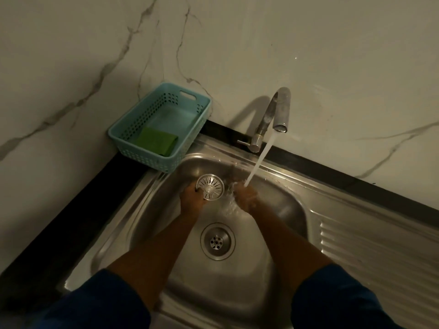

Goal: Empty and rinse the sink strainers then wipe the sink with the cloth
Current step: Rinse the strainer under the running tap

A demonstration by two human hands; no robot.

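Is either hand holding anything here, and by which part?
The left hand holds the round metal strainer by its near-left rim. The right hand is under the running water; nothing shows in it, though splash blurs it.

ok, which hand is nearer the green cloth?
Left. The left hand, gripping the strainer, is just beside the basket with the cloth; the right hand is farther right, under the water stream.
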